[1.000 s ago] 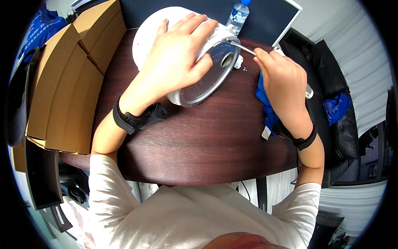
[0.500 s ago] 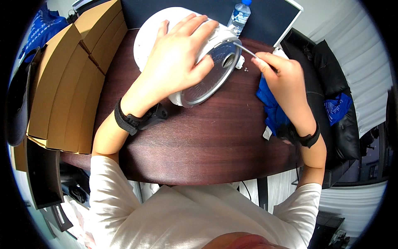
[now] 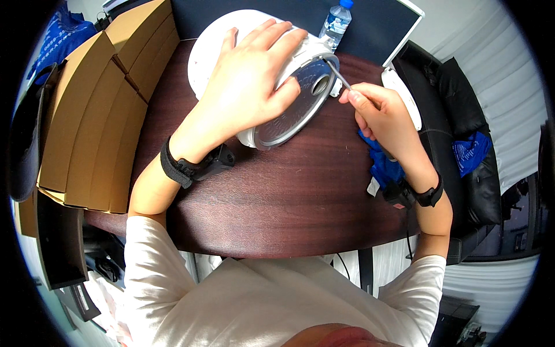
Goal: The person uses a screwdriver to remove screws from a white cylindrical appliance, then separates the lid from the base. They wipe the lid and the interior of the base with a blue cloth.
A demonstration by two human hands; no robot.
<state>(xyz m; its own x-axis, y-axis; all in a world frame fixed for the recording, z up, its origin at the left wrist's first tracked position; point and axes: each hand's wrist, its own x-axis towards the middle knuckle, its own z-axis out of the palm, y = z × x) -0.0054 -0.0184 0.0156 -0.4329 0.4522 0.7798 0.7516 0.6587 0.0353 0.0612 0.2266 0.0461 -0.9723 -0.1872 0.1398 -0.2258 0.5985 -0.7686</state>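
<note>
A white rounded appliance (image 3: 207,49) stands tilted on the dark wooden table, showing a dark round face with a grey rim (image 3: 289,133) and a round opening. My left hand (image 3: 248,75) grips it from above, fingers spread over the white body and thumb by the rim of the face. In my right hand (image 3: 384,113) is a thin metal rod-like tool (image 3: 340,75), pinched between thumb and fingers. Its far end meets the upper right of the rim; the exact tip is hard to make out. Blue cloth (image 3: 384,165) lies below my right hand.
A water bottle with a blue cap (image 3: 335,26) stands behind the appliance, before a dark partition (image 3: 248,7). Cardboard boxes (image 3: 87,121) line the table's left side. A white curved part (image 3: 402,98) lies at the right edge, beside a black sofa (image 3: 462,98).
My right hand has moved slightly left and down, and its grip on the tool has turned. The white curved part at the right edge shows more. My left hand stays on the appliance.
</note>
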